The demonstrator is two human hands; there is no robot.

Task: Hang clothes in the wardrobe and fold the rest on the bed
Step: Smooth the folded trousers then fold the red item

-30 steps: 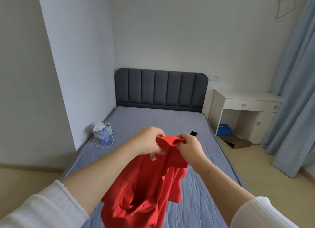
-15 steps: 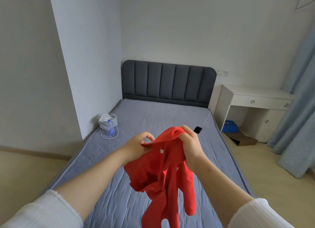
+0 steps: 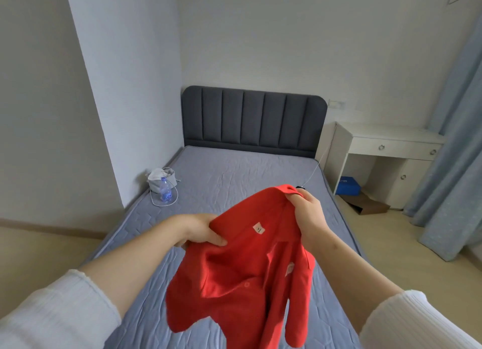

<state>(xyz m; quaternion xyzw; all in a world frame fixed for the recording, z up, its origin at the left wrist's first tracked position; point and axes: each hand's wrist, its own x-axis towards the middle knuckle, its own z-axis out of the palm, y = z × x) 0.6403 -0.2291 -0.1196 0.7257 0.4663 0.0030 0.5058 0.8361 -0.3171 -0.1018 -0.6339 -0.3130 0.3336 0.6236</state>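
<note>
Red fabric, a collared shirt (image 3: 242,278), is held up over the bed (image 3: 234,176) by both hands. The left hand (image 3: 200,231) is closed on one shoulder edge of the shirt, with the thumb laid along the top of the cloth and the fingers curled underneath. The right hand (image 3: 310,215) is clamped higher up on the far end of the collar, its fingers wrapped over a bunched fold. The hands are kept apart, and the collar band with a small white label (image 3: 258,229) is stretched between them. Below the two grips the shirt hangs loose and crumpled, with a buttoned placket seen in the middle. Whether its lower edge touches the mattress cannot be told.

A grey padded headboard (image 3: 254,120) is seen at the far end of the bed. A water bottle (image 3: 165,189) is stood just in front of a small grey bag (image 3: 161,177) at the bed's left edge. A white desk (image 3: 391,140) is placed to the right, beside a pale blue curtain (image 3: 453,140).
</note>
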